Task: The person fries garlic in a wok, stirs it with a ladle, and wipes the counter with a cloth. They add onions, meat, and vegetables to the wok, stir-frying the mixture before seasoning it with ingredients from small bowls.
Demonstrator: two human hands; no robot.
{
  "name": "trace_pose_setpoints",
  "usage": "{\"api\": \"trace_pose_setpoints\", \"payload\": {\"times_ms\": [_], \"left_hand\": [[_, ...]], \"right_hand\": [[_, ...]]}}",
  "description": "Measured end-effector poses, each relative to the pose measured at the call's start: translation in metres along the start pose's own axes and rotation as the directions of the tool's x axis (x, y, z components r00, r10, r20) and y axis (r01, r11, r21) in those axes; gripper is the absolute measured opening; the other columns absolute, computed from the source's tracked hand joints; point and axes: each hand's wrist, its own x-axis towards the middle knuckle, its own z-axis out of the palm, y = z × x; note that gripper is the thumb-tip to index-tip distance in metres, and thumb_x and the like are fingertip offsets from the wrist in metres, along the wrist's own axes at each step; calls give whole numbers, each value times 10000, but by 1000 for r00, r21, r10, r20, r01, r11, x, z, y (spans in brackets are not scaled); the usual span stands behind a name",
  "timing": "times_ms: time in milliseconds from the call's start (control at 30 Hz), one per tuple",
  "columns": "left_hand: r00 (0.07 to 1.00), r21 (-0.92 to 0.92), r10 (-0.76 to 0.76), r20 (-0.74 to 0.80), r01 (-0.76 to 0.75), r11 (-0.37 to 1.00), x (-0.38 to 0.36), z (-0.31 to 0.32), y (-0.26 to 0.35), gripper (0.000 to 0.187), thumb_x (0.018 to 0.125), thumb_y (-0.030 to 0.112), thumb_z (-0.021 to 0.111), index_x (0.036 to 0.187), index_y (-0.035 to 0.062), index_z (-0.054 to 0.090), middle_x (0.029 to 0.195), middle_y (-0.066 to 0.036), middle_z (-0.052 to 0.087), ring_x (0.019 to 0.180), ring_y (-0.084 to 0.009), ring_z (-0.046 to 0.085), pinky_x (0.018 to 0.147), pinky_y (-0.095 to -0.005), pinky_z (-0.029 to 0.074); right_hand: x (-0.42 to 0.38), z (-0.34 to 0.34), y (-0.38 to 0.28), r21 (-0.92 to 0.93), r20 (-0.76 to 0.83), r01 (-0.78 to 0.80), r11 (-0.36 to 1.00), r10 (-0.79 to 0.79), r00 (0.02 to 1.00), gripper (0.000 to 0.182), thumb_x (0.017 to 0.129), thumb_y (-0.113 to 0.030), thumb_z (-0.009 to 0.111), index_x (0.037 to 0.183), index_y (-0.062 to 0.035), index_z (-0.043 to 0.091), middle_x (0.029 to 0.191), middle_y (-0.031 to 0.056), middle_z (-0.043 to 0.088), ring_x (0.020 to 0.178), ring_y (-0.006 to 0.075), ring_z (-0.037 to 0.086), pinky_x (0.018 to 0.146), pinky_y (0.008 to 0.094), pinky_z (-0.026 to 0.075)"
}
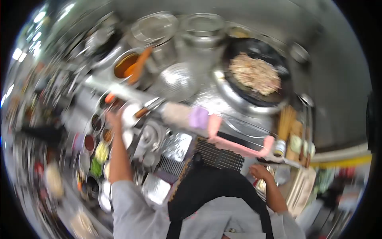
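Note:
On the left, my left hand [114,117] reaches out over a row of small seasoning containers, close to an orange-topped item [110,98] and a white bowl [130,114]. Its fingers are smeared by motion. At the lower right, my right hand [259,172] is held low with its fingers curled in, beside a small metal bowl [270,171]; nothing shows in its grip. Ahead, a dark wok [232,81] on the stove holds a pale, spread-out mass of food [254,73].
A pot of orange liquid [126,65] has an orange-brown paddle [140,65] leaning in it. Large metal pots [203,30] stand at the back. Pink [238,147] and purple [198,117] cloths lie along the front edge. A bamboo brush [287,121] and ladles [308,123] stand right.

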Motion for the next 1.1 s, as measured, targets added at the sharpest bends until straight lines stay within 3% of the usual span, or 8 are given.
{"api": "trace_pose_setpoints", "payload": {"times_ms": [100,167,233,333,733,933,1000,1100], "left_hand": [[991,9,42,-127,-41,999,40,39,-7,1058,672,394,888,1444,-74,339,1401,-289,468,1272,-422,475,1101,-456,364],[979,-47,111,-172,-120,992,54,60,-11,1026,670,240,912,1449,-59,316,1357,-281,497,1209,-420,520,1091,-451,379],[985,-166,32,-172,-61,984,55,73,-2,966,708,153,886,1436,-51,285,1313,-258,524,1142,-387,566,1031,-436,437],[996,-548,-89,18,84,833,49,56,23,831,770,85,830,1379,-41,279,1248,-213,550,1046,-314,610,909,-389,518],[813,-196,388,-434,-505,840,73,-199,227,677,853,270,794,1349,-33,445,1245,-165,568,1083,-240,595,951,-356,486],[844,-440,526,107,-435,786,-7,-186,360,488,865,108,716,1284,-1,490,1064,-103,641,866,-163,626,756,-297,517],[730,-499,582,359,-377,780,-58,-166,437,564,809,84,724,1308,8,473,1060,-119,645,883,-171,636,781,-301,516],[421,-320,771,477,-734,599,-64,-82,472,665,768,160,762,1332,17,440,987,-152,695,866,-278,696,773,-384,531]], "right_hand": [[38,40,78,82,-196,59,995,-42,980,303,873,-138,625,1167,-65,628,865,119,680,683,183,667,541,360,556],[42,49,97,410,-368,-10,912,175,913,359,866,-127,644,1221,-97,598,992,101,674,699,196,662,541,377,566],[52,26,61,854,-204,-210,475,678,706,406,865,-125,660,1262,-123,573,1100,80,655,750,208,664,549,387,575],[73,16,66,912,-252,-78,402,700,668,470,886,-167,666,1329,-174,507,1175,54,634,867,217,664,626,416,585],[118,43,106,985,-166,88,150,652,739,252,969,-274,583,1211,-215,551,1045,53,675,870,256,675,696,480,559],[132,35,97,981,-176,73,180,668,723,228,972,-274,577,1189,-204,562,1014,57,676,837,251,674,670,470,562],[133,38,99,981,-170,61,184,666,726,221,972,-274,575,1181,-200,566,1004,58,677,826,250,674,662,467,563],[132,39,104,980,-161,41,194,656,737,211,974,-274,573,1169,-195,572,989,60,677,809,248,674,649,462,564]]}}
